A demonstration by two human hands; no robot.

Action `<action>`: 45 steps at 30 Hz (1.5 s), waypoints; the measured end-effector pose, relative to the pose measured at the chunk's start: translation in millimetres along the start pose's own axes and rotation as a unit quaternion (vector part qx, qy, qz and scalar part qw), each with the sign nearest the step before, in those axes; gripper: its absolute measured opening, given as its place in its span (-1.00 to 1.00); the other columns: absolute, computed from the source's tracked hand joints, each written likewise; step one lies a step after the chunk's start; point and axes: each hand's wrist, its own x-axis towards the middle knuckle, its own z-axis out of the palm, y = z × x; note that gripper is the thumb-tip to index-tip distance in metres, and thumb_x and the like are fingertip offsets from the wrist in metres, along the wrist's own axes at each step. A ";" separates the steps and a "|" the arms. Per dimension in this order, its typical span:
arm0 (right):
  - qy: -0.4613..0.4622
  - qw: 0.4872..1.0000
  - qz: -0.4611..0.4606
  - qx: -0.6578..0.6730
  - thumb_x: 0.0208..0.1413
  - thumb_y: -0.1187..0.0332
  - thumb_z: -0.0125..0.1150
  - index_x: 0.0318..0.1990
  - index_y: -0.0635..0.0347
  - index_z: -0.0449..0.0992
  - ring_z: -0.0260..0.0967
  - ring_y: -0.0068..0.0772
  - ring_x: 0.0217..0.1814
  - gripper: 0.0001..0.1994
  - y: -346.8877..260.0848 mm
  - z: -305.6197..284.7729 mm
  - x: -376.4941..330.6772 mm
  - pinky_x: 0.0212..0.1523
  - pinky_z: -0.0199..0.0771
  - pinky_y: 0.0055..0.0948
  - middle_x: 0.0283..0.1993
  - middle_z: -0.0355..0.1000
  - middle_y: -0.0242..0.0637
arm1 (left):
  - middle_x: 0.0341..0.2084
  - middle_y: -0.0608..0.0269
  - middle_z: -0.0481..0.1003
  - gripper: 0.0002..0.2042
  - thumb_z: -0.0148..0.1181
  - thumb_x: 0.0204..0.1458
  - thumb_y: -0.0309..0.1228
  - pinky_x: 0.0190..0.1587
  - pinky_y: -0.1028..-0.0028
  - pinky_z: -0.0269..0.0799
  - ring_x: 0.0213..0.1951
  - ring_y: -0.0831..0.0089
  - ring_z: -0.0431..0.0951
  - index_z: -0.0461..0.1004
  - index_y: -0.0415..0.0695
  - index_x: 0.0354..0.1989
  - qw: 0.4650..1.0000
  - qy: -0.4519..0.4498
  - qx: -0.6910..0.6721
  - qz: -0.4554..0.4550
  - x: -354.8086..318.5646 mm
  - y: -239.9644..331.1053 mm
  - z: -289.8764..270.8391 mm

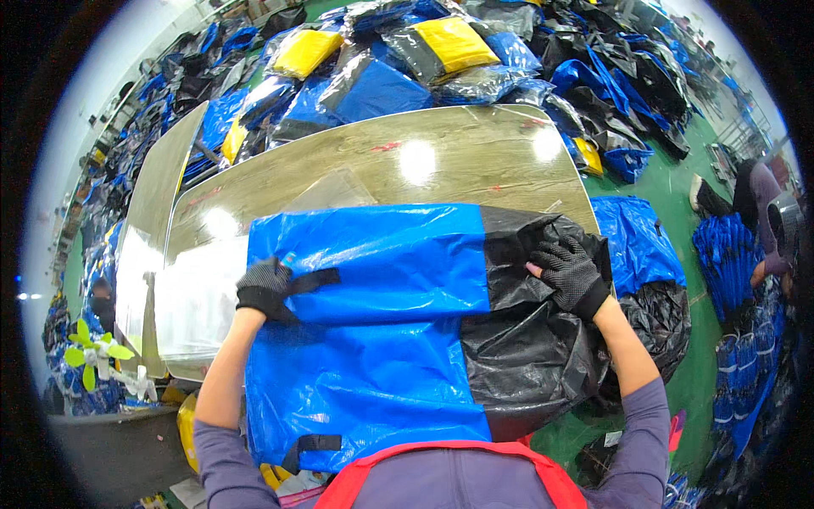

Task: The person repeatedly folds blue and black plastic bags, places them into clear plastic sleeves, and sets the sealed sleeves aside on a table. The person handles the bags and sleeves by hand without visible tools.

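A worker in black knit gloves presses a blue-and-black waterproof bag (373, 331) flat on a wood-grain worktable (441, 157), the bag's near end hanging over the table edge against the worker's red apron (441, 462). The left hand (264, 288) is curled shut on a black strap (309, 280) sewn to the blue panel, apparently to pin that side in place. The right hand (570, 273) lies spread, fingers wide, on the crumpled black section (530, 339), seemingly smoothing it down; it grips nothing. A second strap (314, 445) shows at the bag's lower left corner.

The far half of the tabletop lies bare beyond the bag's top edge, apart from a clear plastic sleeve (335, 191), leaving room to slide the bag forward. To the left, glossy sheets (199, 297) lie just beside the bag; to the right, the black end reaches the table's rim. Finished bags wrapped in plastic (407, 59), blue, black and yellow, crowd the floor behind the table, and another person (767, 220) works at far right beside blue bundles (738, 263).
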 end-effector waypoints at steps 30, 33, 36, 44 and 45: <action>0.148 0.707 0.572 0.388 -0.24 -0.14 0.44 0.24 0.29 0.20 0.32 0.06 0.18 -0.05 4.9 36.2 -68.0 0.17 0.32 -0.24 0.09 0.37 0.16 | 0.34 -0.10 0.05 -0.35 0.03 0.02 0.12 0.32 -0.20 -0.39 0.39 -0.07 -0.09 0.25 0.06 0.26 0.846 0.213 -0.102 0.477 10.1 245.4 49.8; 0.267 0.805 0.440 0.297 -0.07 0.09 0.31 -0.04 0.25 0.43 0.49 -0.04 -0.06 -0.50 13.6 22.2 -72.5 -0.07 0.48 -0.27 -0.11 0.52 -0.03 | 0.28 -0.03 0.17 -0.27 0.12 -0.10 0.20 0.32 -0.20 -0.33 0.37 -0.04 -0.02 0.30 0.04 0.23 0.770 0.213 -0.115 0.590 5.5 261.7 49.1; 0.331 0.874 0.334 0.123 0.02 0.37 0.11 -0.20 0.10 0.51 0.49 0.02 -0.37 -0.82 34.3 -2.6 -80.5 -0.38 0.49 -0.16 -0.36 0.52 -0.09 | 0.24 -0.01 0.23 -0.45 0.12 -0.02 0.03 0.31 -0.20 -0.29 0.35 0.02 0.06 0.41 0.04 0.13 0.817 0.197 -0.093 0.534 7.9 268.0 50.3; 0.309 0.933 0.154 0.101 0.08 0.22 0.04 0.16 -0.14 0.39 0.28 0.04 0.19 -0.57 54.4 8.0 -52.8 0.12 0.32 -0.08 0.09 0.40 -0.07 | 0.29 0.02 0.18 -0.50 0.02 0.08 0.01 0.31 -0.16 -0.27 0.36 0.05 0.04 0.38 0.06 0.15 0.807 0.221 -0.079 0.542 14.1 279.6 53.0; 0.146 0.979 0.144 -0.013 0.05 0.15 0.10 0.23 -0.22 0.33 0.18 -0.05 0.32 -0.49 43.1 7.3 -45.8 0.25 0.17 -0.03 0.21 0.32 -0.07 | 0.30 0.03 0.17 -0.49 0.00 0.09 0.03 0.30 -0.17 -0.27 0.37 0.07 0.03 0.38 0.06 0.16 0.812 0.218 -0.079 0.536 14.5 280.4 53.8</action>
